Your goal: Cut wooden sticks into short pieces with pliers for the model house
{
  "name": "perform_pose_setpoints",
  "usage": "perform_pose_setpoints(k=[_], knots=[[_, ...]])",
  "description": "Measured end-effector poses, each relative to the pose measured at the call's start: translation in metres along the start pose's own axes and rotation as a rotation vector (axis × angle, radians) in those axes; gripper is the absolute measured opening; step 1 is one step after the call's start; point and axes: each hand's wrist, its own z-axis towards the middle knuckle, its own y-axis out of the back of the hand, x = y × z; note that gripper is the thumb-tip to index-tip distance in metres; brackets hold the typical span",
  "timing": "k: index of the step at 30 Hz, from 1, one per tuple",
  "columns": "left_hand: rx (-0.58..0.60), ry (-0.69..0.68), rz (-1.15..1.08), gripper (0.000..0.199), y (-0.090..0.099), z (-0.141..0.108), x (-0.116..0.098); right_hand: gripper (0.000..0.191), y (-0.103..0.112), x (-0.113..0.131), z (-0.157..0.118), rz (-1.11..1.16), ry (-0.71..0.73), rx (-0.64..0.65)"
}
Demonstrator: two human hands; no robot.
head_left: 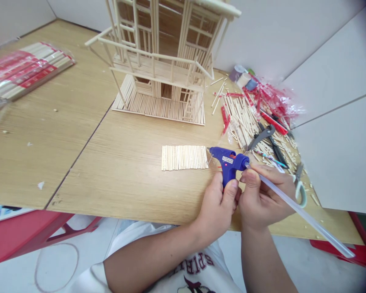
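Observation:
My left hand (218, 203) is wrapped round the handle of a blue hot glue gun (224, 156), whose small red light shows. The gun's nozzle points left, close to the right end of a flat panel of short wooden sticks (184, 157) lying on the table. At the back of the gun, my right hand (265, 197) pinches a long clear glue stick (305, 215), which enters the gun's rear and slants down to the right. Beyond the panel stands a model house of thin wooden sticks (158, 106) with a railed balcony.
Packs of wooden sticks (33, 69) lie at the left on the table (110, 183). Cut sticks (238, 110), red wrappers (271, 95), grey-handled cutters (262, 136) and scissors (300, 189) crowd the right side. White panels (338, 142) border the table. A red stool (24, 236) stands below at the left.

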Motion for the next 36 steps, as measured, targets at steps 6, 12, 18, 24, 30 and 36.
perform_pose_setpoints(k=[6, 12, 18, 24, 30, 36], knots=[[-0.006, -0.004, -0.013, 0.032, -0.001, 0.000, 0.000, 0.012, 0.000, -0.001, -0.001, -0.002, -0.016, -0.016], [-0.012, -0.017, 0.007, 0.035, 0.000, 0.000, -0.001, 0.011, 0.001, 0.003, 0.000, -0.009, -0.026, 0.016], [-0.046, -0.062, 0.089, 0.035, 0.001, -0.004, -0.005, 0.009, 0.001, 0.002, 0.000, 0.023, 0.024, 0.003], [-0.034, -0.059, 0.177, 0.036, -0.002, -0.020, -0.013, 0.007, 0.004, 0.006, 0.004, 0.146, 0.117, -0.051], [0.018, 0.014, 0.118, 0.039, -0.007, -0.041, -0.011, 0.007, 0.014, 0.016, 0.004, 0.187, 0.151, -0.082], [0.012, 0.092, -0.080, 0.041, -0.017, -0.051, -0.004, 0.006, 0.031, 0.021, -0.005, 0.164, 0.098, 0.031]])
